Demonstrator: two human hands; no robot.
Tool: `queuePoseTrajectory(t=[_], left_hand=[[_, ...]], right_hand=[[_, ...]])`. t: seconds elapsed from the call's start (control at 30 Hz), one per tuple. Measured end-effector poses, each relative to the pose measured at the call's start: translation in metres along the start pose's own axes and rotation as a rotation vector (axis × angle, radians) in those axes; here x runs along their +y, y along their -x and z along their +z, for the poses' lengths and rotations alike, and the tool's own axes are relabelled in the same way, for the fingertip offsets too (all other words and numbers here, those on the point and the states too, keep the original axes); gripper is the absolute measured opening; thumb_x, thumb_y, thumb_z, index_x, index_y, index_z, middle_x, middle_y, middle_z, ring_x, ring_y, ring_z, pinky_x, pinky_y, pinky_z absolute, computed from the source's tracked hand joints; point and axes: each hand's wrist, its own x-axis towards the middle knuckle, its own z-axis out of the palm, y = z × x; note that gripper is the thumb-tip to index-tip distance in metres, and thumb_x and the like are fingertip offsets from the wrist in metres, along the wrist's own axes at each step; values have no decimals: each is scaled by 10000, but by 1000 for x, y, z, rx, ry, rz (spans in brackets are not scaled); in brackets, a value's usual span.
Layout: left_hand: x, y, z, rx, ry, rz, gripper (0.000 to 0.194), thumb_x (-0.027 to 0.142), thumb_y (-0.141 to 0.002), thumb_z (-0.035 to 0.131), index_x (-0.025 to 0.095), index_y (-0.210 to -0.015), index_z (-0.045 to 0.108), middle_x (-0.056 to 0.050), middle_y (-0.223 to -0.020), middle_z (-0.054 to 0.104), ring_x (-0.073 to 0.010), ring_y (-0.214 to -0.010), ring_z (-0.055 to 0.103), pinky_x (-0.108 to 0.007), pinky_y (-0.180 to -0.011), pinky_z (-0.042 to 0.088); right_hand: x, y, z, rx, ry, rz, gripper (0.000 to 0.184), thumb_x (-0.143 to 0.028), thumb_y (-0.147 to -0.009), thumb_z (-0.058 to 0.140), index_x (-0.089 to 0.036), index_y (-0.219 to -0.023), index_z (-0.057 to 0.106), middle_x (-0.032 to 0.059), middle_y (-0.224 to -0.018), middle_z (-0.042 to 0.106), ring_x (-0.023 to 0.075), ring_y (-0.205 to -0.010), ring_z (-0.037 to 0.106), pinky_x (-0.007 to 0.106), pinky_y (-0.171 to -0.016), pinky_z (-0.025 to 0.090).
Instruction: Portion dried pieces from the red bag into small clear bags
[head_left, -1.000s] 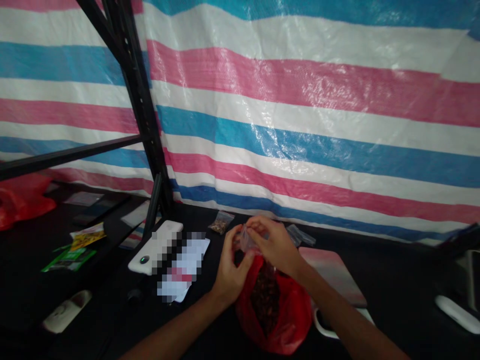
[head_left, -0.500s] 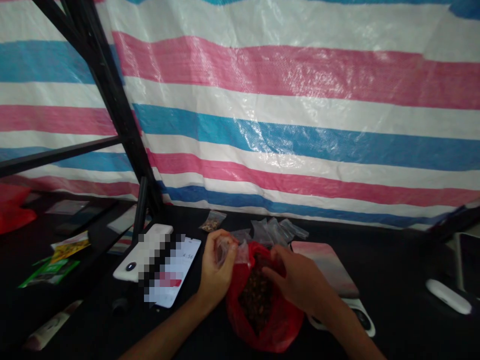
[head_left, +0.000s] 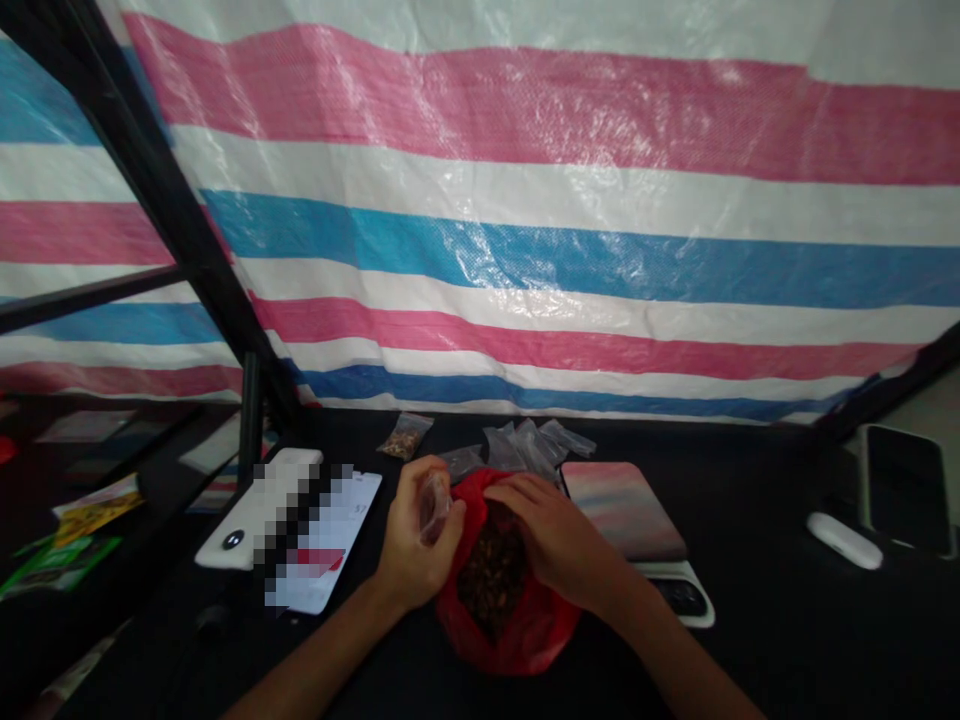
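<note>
My left hand [head_left: 420, 540] is closed around a small clear plastic bag [head_left: 435, 508], its mouth facing up. Beside it on the black table is a red plastic bag [head_left: 517, 650], wide open and part-filled with small brown dried pieces [head_left: 491, 575]. Bent over the red bag's far right rim is my right hand [head_left: 555, 535], gripping the film; its thumb is hidden. Behind the hands lie several flat clear bags [head_left: 525, 445] and one small bag holding brown pieces [head_left: 405, 440].
To the left are a white device [head_left: 262, 510] and a lit phone [head_left: 337, 540]. On the right sit a pinkish notebook-like item [head_left: 622, 510] over a white phone [head_left: 682, 597], a white oval case [head_left: 845, 540] and a dark-screened phone [head_left: 905, 490]. Striped sheeting [head_left: 525, 270] hangs behind the table [head_left: 757, 600].
My right hand has moved from the red bag's opening to its far rim, fingers now stretched leftward. My left hand keeps the clear bag. The whole view has shifted slightly.
</note>
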Motion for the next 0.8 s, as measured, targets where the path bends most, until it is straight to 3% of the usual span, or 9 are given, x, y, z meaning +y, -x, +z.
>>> queuePoseTrajectory(t=[0.13,0.27,0.33,0.43,0.6,0.67,0.8], left_hand=[[6,-1,-1,-158,-168,6,314,167,-854,616,228,-1140,502,23,-820,555,-144,-703,569,-264,-677,487],[14,-5,-3,-353,-474,10,446,190,-809,649,245,-1232,517,-69,-1091,635,-261,-999,653,-385,-848,532],[18,-6,-3,-398,-611,-38,422,240,-839,632,246,-1247,522,-95,-1161,629,-297,-1010,676,-419,-829,545],[18,-4,-2,-374,-763,-101,404,327,-887,598,245,-1273,516,-104,-1147,623,-291,-844,711,-405,-694,556],[18,0,2,-149,-827,-9,374,350,-902,573,216,-1247,512,-103,-1069,579,-304,-942,694,-385,-722,571],[21,1,5,-168,-851,-83,394,370,-910,563,225,-1270,493,-101,-1109,566,-294,-893,701,-390,-698,569],[24,4,9,-333,-795,-267,471,346,-890,592,277,-1335,455,-91,-1196,542,-263,-795,705,-404,-689,562]], right_hand=[[-1,3,-5,-102,84,-25,658,55,-741,481,-186,-1342,598,104,-1276,678,264,-1198,566,431,-1054,429],[-3,6,-6,-113,108,-31,729,63,-695,471,-181,-1372,586,110,-1317,675,269,-1256,544,439,-1085,420],[-4,7,-6,-117,116,-9,743,65,-688,462,-180,-1379,584,109,-1339,669,273,-1264,550,442,-1090,428],[-5,8,-7,-135,154,55,754,72,-684,453,-173,-1385,583,111,-1364,660,292,-1253,573,458,-1075,455],[-4,9,-11,-166,247,217,759,78,-700,445,-146,-1416,558,147,-1366,657,319,-1213,615,482,-1052,475],[-3,9,-13,-149,286,255,778,74,-705,446,-136,-1450,523,163,-1379,644,333,-1239,599,502,-1070,454],[-2,6,-13,-134,239,205,793,55,-729,459,-133,-1499,459,165,-1434,598,309,-1317,542,482,-1120,415]])
